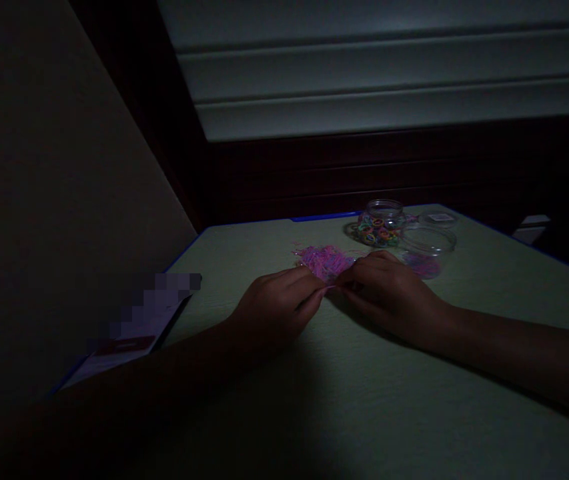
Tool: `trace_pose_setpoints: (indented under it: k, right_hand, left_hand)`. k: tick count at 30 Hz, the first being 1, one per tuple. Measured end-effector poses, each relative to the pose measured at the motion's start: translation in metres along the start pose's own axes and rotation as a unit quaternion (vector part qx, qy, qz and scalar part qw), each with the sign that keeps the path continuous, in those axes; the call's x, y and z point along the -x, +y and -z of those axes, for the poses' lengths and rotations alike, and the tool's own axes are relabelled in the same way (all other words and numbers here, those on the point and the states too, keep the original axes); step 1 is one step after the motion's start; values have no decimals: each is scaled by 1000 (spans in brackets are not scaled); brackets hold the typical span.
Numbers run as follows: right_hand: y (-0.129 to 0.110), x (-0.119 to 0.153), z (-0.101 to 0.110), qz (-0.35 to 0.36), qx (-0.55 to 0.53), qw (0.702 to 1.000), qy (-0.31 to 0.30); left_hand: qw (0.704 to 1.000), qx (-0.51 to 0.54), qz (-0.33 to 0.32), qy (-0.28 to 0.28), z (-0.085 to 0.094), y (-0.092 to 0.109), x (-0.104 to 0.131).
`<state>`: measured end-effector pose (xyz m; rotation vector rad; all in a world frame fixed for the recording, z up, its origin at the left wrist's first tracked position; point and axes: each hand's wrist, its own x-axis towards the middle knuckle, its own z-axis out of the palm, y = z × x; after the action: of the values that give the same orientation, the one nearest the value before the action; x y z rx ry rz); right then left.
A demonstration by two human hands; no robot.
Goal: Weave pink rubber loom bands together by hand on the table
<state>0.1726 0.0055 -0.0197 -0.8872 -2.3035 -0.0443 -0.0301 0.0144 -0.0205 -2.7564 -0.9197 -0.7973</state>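
Observation:
Low over the table, my left hand (279, 300) and my right hand (389, 293) are closed in pinches that nearly meet. Between their fingertips shows a short bit of a thin pink rubber band (331, 287). Right behind the fingers lies a loose heap of small pink and purple rubber bands (325, 260). Beyond my right hand stands a clear jar (381, 227) with multicoloured bands. Closer to that hand is a second clear container (427, 243), open on top, with some pink bands low inside.
The pale green table (264, 243) has a blue edge and meets a wall at left. A clear round lid (438, 219) lies at the back right. A booklet or flat printed item (129, 343), partly blurred out, rests along the left edge. The light is dim.

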Motion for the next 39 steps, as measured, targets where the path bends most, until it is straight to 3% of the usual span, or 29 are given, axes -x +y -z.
trace_pose_setpoints:
  k: [39]
  right_hand:
    - [0, 1, 4, 19, 23, 1000, -3]
  left_hand:
    - [1000, -7, 3, 10, 0, 0, 0]
